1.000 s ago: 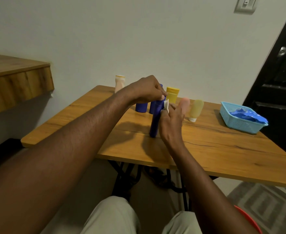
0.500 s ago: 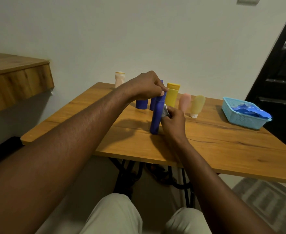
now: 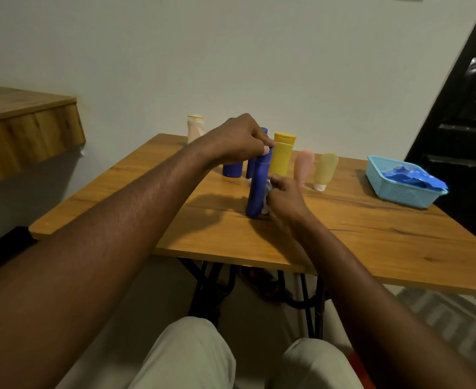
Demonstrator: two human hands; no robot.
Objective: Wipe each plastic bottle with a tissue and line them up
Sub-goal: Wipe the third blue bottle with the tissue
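Observation:
A tall dark blue bottle (image 3: 257, 189) stands upright on the wooden table (image 3: 371, 234). My left hand (image 3: 238, 140) pinches its top from above. My right hand (image 3: 283, 196) holds a white tissue (image 3: 266, 202) against the bottle's lower right side. Behind it stand a short blue bottle (image 3: 232, 169), another blue one mostly hidden by my left hand, a yellow tube (image 3: 282, 155), a pink tube (image 3: 303, 167) and a pale yellow tube (image 3: 325, 171). A cream bottle (image 3: 195, 130) stands apart at the table's far left.
A light blue plastic basket (image 3: 393, 189) with blue material inside sits at the table's right. A dark door (image 3: 466, 122) stands beyond it. A wooden shelf (image 3: 23, 127) juts out at the left. My knees are below the table's near edge.
My right hand has slid the tissue down the blue bottle, from near its top to its lower part. My left hand has stayed on the bottle's top.

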